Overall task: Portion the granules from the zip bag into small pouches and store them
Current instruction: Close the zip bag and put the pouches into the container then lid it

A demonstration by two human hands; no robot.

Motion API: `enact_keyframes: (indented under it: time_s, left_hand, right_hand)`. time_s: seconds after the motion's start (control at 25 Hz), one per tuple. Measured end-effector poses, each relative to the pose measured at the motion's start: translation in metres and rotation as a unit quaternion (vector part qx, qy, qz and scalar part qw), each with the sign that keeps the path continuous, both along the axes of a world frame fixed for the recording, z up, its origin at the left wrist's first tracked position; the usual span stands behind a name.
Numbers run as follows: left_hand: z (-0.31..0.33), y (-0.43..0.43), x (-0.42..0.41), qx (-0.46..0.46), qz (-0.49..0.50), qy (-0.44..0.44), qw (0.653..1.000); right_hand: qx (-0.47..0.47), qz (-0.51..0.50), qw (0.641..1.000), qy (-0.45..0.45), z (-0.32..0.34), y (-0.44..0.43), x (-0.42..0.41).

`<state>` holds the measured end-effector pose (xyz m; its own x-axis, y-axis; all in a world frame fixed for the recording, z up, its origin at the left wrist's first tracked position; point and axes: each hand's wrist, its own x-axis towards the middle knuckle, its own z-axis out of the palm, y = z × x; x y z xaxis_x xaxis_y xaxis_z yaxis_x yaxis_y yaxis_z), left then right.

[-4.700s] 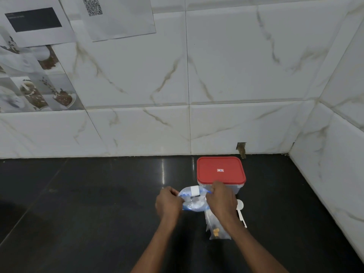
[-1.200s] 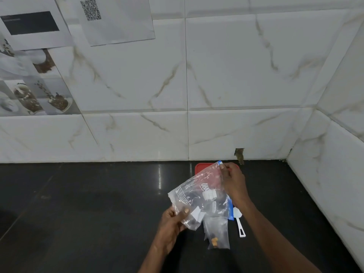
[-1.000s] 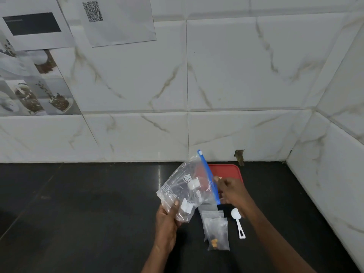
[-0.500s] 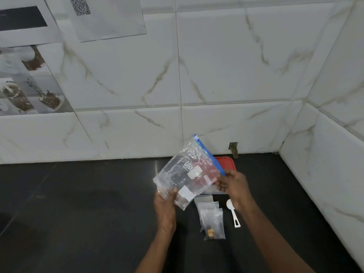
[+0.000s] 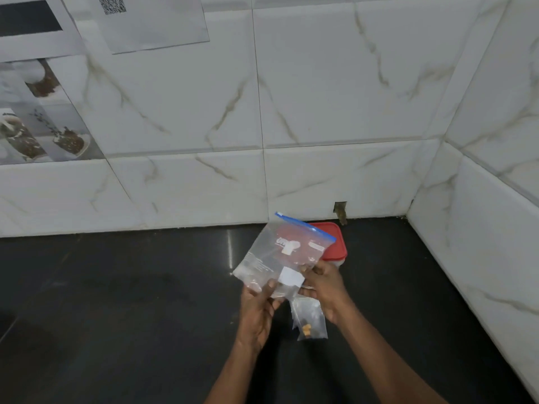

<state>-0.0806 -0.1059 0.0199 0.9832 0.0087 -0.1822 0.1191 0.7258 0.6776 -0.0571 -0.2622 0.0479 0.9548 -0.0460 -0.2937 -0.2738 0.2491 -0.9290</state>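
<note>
Granules could be spilled onto the desk point(image 5: 145, 287) if the zip bag point(image 5: 280, 255) is tipped with its blue seal parted; whether it is sealed cannot be told. The bag is held above the desk, pinched at its lower edge by the left grip point(image 5: 259, 310) and the right grip point(image 5: 323, 287). A few yellow bits are held in the small pouch point(image 5: 310, 322) lying below; the red-lidded box point(image 5: 335, 243) behind is closed.

A QR code point(image 5: 112, 4) marks the wall sheet point(image 5: 157, 27); white print on the zip bag point(image 5: 264, 258) is unreadable.
</note>
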Motion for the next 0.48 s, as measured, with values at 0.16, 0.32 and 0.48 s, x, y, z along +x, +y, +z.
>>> enact_keyframes:
  time_s: [0.16,0.32,0.48]
  left_hand:
    - [-0.006,0.025,0.004,0.02,0.054,0.041,0.997]
    - [-0.014,0.009,-0.001,0.111,0.076,0.091,0.987]
    - [-0.023,-0.009,-0.012,0.102,0.161,0.125,0.974]
  right_hand:
    - [-0.006,-0.034,0.998,0.043,-0.01,-0.02,0.016]
    - [0.048,-0.024,0.996,0.072,-0.017,-0.023,-0.001]
    - [0.011,-0.02,1.0,0.004,-0.048,-0.01,-0.06]
